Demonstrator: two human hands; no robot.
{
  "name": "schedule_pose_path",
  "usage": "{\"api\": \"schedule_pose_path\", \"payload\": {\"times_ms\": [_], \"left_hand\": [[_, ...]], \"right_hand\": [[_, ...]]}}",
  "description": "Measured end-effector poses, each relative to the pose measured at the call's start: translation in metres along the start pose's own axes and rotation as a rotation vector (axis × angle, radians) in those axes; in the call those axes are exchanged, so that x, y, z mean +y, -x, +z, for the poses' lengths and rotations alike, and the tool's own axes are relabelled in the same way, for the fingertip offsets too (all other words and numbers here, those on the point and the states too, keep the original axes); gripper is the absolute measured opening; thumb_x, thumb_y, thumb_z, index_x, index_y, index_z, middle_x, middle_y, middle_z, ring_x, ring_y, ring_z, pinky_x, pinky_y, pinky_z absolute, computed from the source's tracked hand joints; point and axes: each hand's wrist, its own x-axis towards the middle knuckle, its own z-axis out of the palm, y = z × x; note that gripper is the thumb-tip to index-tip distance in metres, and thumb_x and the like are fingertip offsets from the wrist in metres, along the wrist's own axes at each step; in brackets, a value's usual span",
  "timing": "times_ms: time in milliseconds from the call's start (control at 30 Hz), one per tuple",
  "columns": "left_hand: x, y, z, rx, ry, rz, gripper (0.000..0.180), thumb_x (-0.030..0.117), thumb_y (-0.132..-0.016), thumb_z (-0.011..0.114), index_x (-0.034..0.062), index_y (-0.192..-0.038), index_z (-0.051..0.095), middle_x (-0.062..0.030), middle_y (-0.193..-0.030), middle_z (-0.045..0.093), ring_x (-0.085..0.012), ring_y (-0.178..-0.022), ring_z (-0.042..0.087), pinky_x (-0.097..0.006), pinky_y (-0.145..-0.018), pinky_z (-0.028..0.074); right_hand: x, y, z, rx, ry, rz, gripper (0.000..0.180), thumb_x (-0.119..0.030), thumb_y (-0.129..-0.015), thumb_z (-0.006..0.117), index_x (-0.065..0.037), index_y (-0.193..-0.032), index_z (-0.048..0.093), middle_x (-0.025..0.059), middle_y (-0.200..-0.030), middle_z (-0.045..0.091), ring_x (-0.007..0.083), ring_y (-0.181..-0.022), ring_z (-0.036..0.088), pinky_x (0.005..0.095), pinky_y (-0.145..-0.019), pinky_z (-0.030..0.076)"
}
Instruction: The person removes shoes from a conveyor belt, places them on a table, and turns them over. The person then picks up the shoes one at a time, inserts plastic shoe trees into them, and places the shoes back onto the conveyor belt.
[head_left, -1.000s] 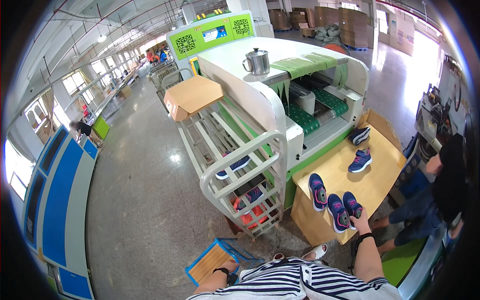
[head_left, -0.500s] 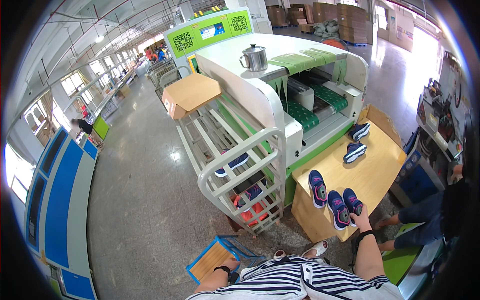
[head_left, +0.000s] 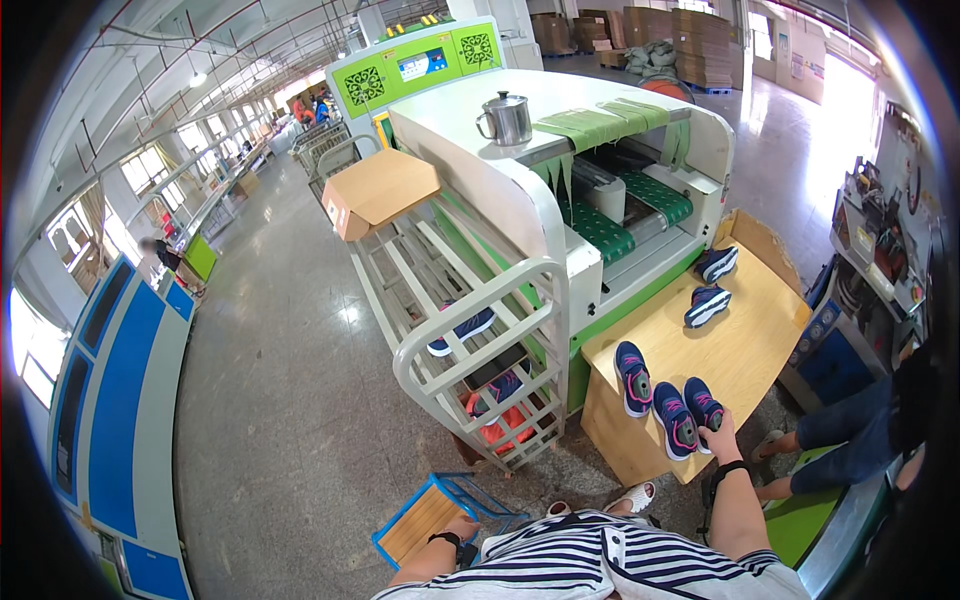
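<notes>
My right hand [head_left: 722,430] rests at the near edge of a wooden table [head_left: 750,340], its fingers touching the heel of a navy shoe with pink trim [head_left: 704,402]. A second navy shoe [head_left: 674,418] lies right beside it, and a third [head_left: 633,377] a little farther left. Two more dark shoes [head_left: 708,304] lie near the mouth of a white and green conveyor machine [head_left: 600,190]. My left hand [head_left: 462,527] is low at my side, on the edge of a blue-framed wooden stool [head_left: 428,512].
A white tube rack [head_left: 470,330] holding a few shoes stands left of the table, with a cardboard box [head_left: 380,190] on top. A metal kettle [head_left: 506,118] sits on the machine. Another person's legs [head_left: 840,440] are at the right. Blue cabinets [head_left: 120,380] line the left.
The far shoe by the conveyor has slid a little nearer on the table. The person at the right has drawn back. My hands have hardly moved.
</notes>
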Motion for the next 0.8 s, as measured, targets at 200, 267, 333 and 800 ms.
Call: {"api": "schedule_pose_path", "payload": {"times_ms": [200,267,333,800], "left_hand": [[0.002,0.001,-0.003,0.014,-0.069,-0.001,0.062,0.047,-0.09,0.062,0.0081,-0.138,0.059,-0.015,-0.14,0.06,-0.0309,-0.129,0.056,-0.039,-0.108,0.043],[0.007,0.007,-0.006,0.0,-0.073,-0.015,0.062,0.047,-0.09,0.062,0.0085,-0.139,0.058,-0.0148,-0.14,0.059,-0.0306,-0.13,0.056,-0.039,-0.109,0.043],[0.01,0.01,-0.008,-0.012,-0.076,-0.027,0.062,0.046,-0.09,0.061,0.0089,-0.14,0.057,-0.0146,-0.141,0.058,-0.0303,-0.13,0.056,-0.039,-0.109,0.042],[-0.007,-0.003,0.003,0.031,-0.035,0.034,0.059,0.046,-0.089,0.062,0.0064,-0.134,0.063,-0.0169,-0.136,0.062,-0.032,-0.127,0.058,-0.039,-0.108,0.044]], "right_hand": [[0.009,-0.004,0.002,0.01,-0.029,-0.018,0.08,-0.006,-0.071,0.081,0.0,-0.14,0.041,0.0252,-0.129,0.056,0.0383,-0.122,0.055,0.0418,-0.106,0.043],[0.006,-0.003,0.0,0.006,-0.029,-0.022,0.08,-0.006,-0.071,0.081,0.0,-0.139,0.042,0.0256,-0.13,0.055,0.0386,-0.123,0.054,0.042,-0.106,0.043],[0.003,0.0,-0.002,0.002,-0.031,-0.029,0.079,-0.007,-0.071,0.081,-0.001,-0.139,0.042,0.0259,-0.13,0.055,0.0389,-0.123,0.054,0.0422,-0.106,0.043],[0.002,0.001,0.0,0.019,-0.037,-0.031,0.076,-0.006,-0.069,0.083,-0.002,-0.135,0.045,0.0256,-0.125,0.056,0.0413,-0.119,0.055,0.0449,-0.103,0.044]]}}
